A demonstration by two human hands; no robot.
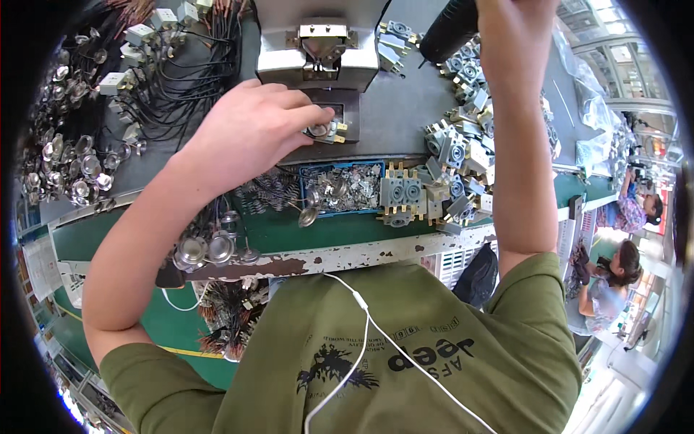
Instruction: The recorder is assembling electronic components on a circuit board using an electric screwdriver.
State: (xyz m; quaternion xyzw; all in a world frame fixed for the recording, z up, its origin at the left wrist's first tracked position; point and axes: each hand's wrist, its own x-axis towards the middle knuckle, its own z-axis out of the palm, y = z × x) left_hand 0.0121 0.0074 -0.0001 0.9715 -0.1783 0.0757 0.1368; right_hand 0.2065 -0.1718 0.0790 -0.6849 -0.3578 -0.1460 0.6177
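Note:
My left hand reaches in over the bench with its fingertips closed on a small grey switch part with brass terminals. That part sits in a metal fixture directly under the head of a bench press; my fingers hide some of it. My right hand is raised at the top edge, right of the press, and its fingers are cut off by the picture. Beside it a thick black cylinder slants up out of view; whether I grip it cannot be seen.
A blue tray of small metal pieces lies at the bench's front, beside grey switch parts with brass terminals. More switches pile up at right. Black wires with white connectors and metal discs cover the left. Two people are far right.

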